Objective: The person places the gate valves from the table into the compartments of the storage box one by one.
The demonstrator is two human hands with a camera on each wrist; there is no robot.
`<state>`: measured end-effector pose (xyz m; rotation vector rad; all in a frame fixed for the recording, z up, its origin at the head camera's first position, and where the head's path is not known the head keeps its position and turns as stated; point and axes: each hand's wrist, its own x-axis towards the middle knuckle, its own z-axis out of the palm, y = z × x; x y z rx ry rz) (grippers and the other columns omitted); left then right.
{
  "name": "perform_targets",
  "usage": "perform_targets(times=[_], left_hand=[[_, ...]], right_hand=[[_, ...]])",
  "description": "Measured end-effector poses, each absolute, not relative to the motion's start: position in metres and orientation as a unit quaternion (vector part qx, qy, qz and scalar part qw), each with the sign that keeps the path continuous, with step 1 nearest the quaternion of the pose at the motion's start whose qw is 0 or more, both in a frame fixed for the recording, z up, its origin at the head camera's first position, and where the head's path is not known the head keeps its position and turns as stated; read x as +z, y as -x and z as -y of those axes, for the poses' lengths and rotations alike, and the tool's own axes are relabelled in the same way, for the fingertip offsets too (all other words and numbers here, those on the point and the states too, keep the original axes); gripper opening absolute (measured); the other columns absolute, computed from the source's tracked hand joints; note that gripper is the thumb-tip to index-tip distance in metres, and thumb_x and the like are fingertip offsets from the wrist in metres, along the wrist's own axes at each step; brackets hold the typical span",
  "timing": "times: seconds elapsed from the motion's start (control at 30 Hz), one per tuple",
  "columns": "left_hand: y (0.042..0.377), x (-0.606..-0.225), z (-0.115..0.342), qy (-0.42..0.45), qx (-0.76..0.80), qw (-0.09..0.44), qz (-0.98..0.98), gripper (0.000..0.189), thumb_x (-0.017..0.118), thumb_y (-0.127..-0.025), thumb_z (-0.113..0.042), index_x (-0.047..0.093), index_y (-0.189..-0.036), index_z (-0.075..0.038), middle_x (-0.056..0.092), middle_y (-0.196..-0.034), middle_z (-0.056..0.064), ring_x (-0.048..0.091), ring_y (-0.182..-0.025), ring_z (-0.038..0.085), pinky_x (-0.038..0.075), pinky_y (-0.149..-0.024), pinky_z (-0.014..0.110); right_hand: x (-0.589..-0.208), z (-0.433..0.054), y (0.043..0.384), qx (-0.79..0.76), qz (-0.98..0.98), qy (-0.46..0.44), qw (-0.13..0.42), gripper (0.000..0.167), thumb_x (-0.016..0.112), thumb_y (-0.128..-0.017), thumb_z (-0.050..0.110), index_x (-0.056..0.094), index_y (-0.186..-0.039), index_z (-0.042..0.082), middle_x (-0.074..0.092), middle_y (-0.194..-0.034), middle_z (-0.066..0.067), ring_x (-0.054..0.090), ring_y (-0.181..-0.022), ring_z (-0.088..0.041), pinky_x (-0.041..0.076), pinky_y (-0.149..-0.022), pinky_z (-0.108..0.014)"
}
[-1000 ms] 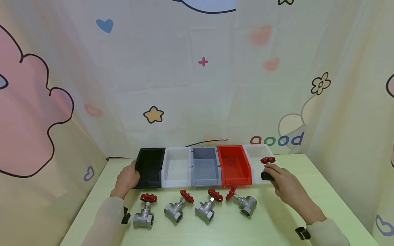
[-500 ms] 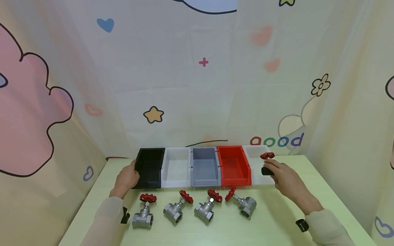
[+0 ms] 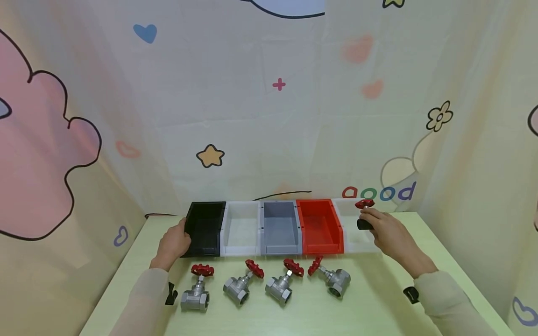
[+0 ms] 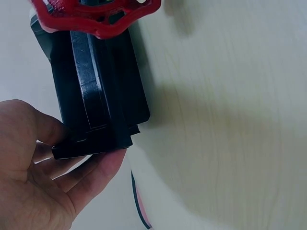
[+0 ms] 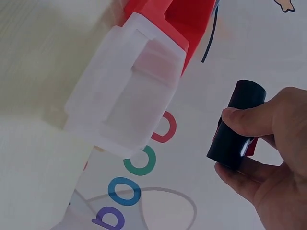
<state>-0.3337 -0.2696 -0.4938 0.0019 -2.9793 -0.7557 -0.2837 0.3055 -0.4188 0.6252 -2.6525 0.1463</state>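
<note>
L hand (image 3: 172, 245) pinching side wall of black open-front plastic bin (image 3: 206, 228), L end of row. R hand (image 3: 391, 238) pinching black cylindrical valve w/ red handwheel (image 5: 228, 144), thumb vs. fingers; valve held up nr translucent white plastic bin (image 5: 144, 91), R end, not touching. 4 silver metal valves w/ red handwheels (image 3: 237, 290) on pale wood-grain table (image 3: 235, 322), in front of bins.
</note>
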Motion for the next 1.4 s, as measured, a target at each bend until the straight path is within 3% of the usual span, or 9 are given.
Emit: perform_targets(times=[1.4], left_hand=[[0.334,-0.493,0.268,-0.004,-0.231,0.04,0.972,0.062,0.04,-0.093,-0.006,0.025,-0.152,0.005,0.047,-0.055,0.005,0.031,-0.045,0.014,0.025,-0.041,0.027]], right_hand=[[-0.467,-0.315,0.333,0.08,0.97,-0.182,0.142,0.047,0.074,-0.077,-0.006,0.064,-0.122,0.001,0.061,-0.129,-0.02,0.062,-0.109,-0.043,0.05,-0.093,-0.055]])
